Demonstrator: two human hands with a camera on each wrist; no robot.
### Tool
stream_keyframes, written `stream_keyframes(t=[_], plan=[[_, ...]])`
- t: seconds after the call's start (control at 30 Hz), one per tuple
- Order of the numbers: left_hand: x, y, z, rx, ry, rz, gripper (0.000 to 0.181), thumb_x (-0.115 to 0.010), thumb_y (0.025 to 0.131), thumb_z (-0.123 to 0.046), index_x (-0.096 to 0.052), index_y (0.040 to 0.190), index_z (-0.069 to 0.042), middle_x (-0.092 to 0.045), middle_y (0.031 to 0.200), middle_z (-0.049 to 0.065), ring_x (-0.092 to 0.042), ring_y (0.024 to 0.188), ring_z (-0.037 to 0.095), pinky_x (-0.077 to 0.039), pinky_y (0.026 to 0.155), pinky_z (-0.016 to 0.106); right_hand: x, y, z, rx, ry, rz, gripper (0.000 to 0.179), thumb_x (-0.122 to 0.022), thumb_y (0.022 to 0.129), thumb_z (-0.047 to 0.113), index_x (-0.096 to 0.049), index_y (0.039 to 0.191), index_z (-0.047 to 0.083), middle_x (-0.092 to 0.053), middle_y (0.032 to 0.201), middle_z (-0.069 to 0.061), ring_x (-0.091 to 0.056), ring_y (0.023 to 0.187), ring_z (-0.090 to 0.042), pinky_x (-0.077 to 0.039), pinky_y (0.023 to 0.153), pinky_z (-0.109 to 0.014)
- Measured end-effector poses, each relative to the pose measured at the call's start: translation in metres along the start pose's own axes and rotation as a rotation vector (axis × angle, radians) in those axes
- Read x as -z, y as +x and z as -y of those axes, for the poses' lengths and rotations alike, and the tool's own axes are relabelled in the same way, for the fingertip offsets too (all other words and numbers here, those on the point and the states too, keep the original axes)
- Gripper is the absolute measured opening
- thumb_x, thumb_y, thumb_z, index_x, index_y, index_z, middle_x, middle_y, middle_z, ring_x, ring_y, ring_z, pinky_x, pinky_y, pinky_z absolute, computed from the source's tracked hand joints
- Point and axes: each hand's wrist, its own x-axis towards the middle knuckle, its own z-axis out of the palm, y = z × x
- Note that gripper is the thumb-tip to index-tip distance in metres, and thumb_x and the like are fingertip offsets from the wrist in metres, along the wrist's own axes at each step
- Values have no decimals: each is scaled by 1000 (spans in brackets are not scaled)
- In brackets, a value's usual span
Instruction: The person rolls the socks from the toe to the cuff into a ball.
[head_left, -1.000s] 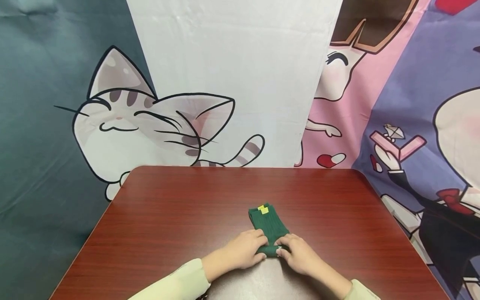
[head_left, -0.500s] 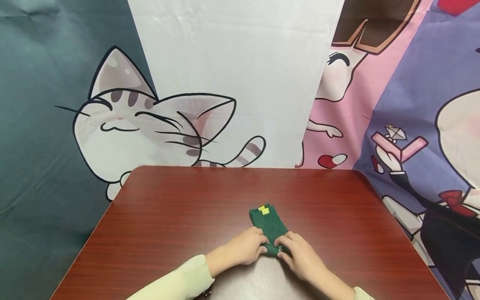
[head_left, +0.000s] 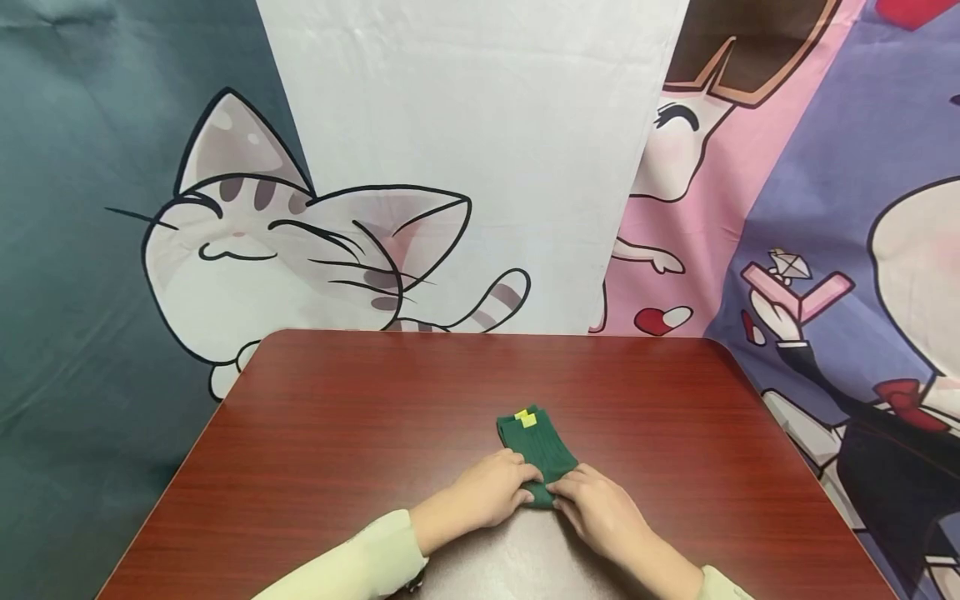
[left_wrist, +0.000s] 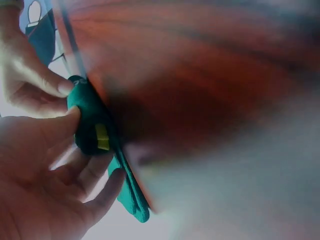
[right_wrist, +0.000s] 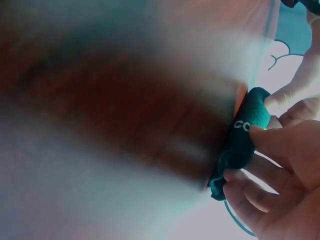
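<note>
A pair of dark green ribbed socks (head_left: 542, 446) lies on the table, its flat end with yellow patches pointing away from me. The near end is rolled up; in the left wrist view the roll (left_wrist: 90, 112) shows a yellow mark at its end. My left hand (head_left: 491, 490) holds the roll's left side, thumb at the near face and fingers over it. On the right side, my right hand (head_left: 600, 510) grips the same roll between thumb and fingers. Pale letters show on the roll (right_wrist: 243, 127) in the right wrist view. Fingers hide part of it.
The socks lie on a reddish-brown wooden table (head_left: 360, 417) with rounded far corners. Behind it hangs a printed cloth backdrop (head_left: 465, 125) with a cartoon cat and figures. Light green sleeves (head_left: 360, 554) cover the forearms.
The roll has turned slightly away from me under both hands. Letters seen on it half a second ago in the head view no longer show there. The socks' far end stays in place.
</note>
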Motion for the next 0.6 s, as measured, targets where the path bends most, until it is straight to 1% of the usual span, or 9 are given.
stream_keyframes(t=[0.13,0.23,0.3,0.43,0.53,0.6], plan=[[-6,-2,0,-85,136,-70,24,-75,91,-31,-68,114,-24,-66,101,-8,-61,96,8,-53,78,24,0,2,0,-29,7,36,18,-82,80,9,-78,97,14,-73,90,8,-65,86,-10,-57,73,-31],[-8,-2,-3,-122,230,-96,27,-78,88,-34,-67,110,-22,-63,99,-7,-57,93,9,-50,70,23,1,3,1,-52,10,55,17,-82,81,9,-79,98,14,-73,90,7,-66,85,-9,-58,71,-31],[-9,-2,-6,-133,271,-106,29,-79,86,-36,-68,108,-22,-62,100,-8,-55,92,8,-46,66,22,1,2,1,-54,10,58,17,-82,81,10,-79,98,14,-73,89,6,-66,84,-9,-58,71,-30],[-8,-3,-10,-139,306,-126,26,-79,85,-37,-71,104,-22,-60,96,-10,-51,88,6,-39,62,20,1,1,1,-44,5,62,19,-83,80,11,-79,98,14,-73,91,6,-67,85,-10,-58,72,-31],[-6,-4,-11,-143,316,-125,21,-78,87,-36,-73,102,-22,-60,94,-10,-51,87,5,-39,64,20,2,0,0,-39,5,85,24,-85,78,13,-78,100,14,-72,94,6,-66,88,-11,-58,74,-32],[-5,-4,-11,-143,312,-112,19,-77,88,-36,-74,102,-22,-61,93,-11,-52,88,5,-40,66,20,3,0,-1,-44,16,111,27,-87,77,14,-77,102,15,-72,96,7,-66,89,-11,-58,75,-33]])
